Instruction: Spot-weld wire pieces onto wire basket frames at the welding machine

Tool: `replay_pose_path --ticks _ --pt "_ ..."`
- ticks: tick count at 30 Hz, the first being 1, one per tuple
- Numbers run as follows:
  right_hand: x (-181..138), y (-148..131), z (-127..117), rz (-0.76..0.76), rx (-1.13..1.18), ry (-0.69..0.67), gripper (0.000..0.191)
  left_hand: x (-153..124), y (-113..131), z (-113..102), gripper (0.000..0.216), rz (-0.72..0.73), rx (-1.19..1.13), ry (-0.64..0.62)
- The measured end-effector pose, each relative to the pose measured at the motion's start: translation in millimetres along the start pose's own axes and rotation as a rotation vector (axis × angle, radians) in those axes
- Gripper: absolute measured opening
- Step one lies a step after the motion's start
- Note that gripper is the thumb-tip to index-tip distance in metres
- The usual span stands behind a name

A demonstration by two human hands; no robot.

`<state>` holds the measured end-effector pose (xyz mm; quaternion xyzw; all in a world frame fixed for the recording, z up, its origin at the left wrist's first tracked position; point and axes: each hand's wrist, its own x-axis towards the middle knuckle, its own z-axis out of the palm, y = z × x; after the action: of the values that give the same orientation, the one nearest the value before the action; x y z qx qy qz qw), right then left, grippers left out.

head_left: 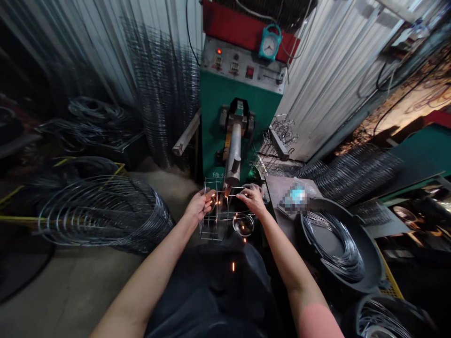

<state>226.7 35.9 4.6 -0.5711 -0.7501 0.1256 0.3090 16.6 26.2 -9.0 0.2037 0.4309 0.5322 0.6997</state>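
Note:
A small wire rack [211, 217] is held under the electrode tip [228, 188] of a green spot welder [236, 89]. Sparks fly around the tip and drop towards my dark apron [214, 291]. My left hand [201, 204] is closed on the rack's upper left side. To the right of the tip, my right hand [252, 197] pinches a thin metal wire [237, 194] that reaches under the electrode. A round wire ring [243, 225] shows below my right hand; whether it is joined to the rack I cannot tell.
Large wire hoops [105, 211] are stacked at the left. On the right, a black basin [373, 253] holds coiled wire rings [334, 244], beside a bench [276, 188]. A teal clock [270, 43] sits on the welder. Bent wire pieces [278, 136] hang at its right side.

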Motion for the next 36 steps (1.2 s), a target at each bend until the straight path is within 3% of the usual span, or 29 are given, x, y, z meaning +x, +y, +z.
replay_pose_path --ticks 12,22,36 --pt "-5.9 -4.6 -0.2 0.033 -0.023 0.005 0.027 -5.2 0.3 -0.6 0.050 0.017 0.026 -0.024" --pt "-29.1 1.2 1.6 -0.027 0.035 -0.028 0.024 -30.0 -8.0 -1.6 0.059 0.089 0.082 -0.008" --pt "-33.5 -10.3 -4.7 -0.006 -0.005 -0.026 0.021 -30.6 -7.1 -2.4 0.058 0.043 0.081 -0.040"
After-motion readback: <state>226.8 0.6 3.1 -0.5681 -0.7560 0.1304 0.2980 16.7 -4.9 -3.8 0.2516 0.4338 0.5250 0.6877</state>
